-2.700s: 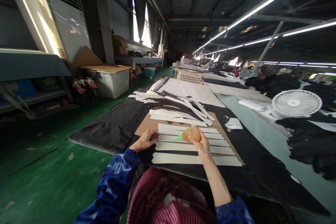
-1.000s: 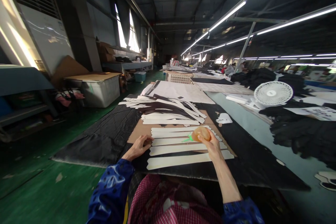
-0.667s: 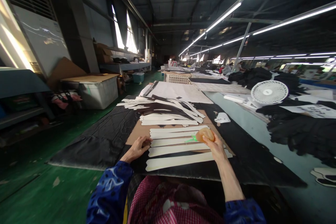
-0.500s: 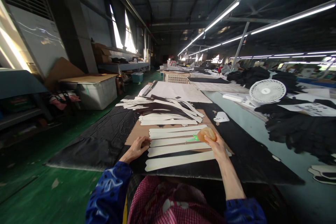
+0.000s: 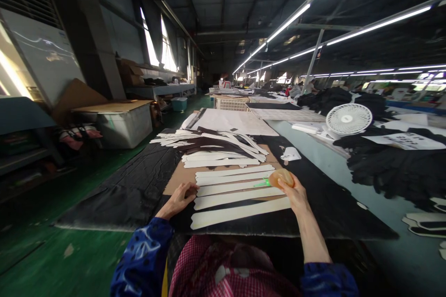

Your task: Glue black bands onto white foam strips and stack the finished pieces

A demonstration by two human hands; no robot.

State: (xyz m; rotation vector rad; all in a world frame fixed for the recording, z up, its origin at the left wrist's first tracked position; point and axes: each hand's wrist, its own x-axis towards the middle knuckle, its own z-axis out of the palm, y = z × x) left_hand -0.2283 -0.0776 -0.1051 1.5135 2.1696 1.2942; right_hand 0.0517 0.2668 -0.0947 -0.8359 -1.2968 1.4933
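Several long white strips [image 5: 240,213] lie side by side on brown cardboard [image 5: 177,180] and black cloth. My right hand [image 5: 295,191] is wrapped round an amber, rounded bottle [image 5: 280,178] with a green tip, which points left over the strips near their right ends. At the strips' left ends rests my left hand [image 5: 181,198], its fingers curled together by the end of one strip; whether they pinch it is too small to tell. Beyond the row lies a loose pile of white and dark strips [image 5: 223,144].
A small white piece [image 5: 291,153] lies right of the pile. Farther right are a white fan [image 5: 349,119] and heaped black fabric [image 5: 386,167]. A large white sheet [image 5: 230,120] covers the table behind the pile. A grey bin [image 5: 130,125] stands at the left.
My right hand has moved to the right with the bottle, towards the strips' right ends. My left hand stays at the left ends. The view has shifted slightly.
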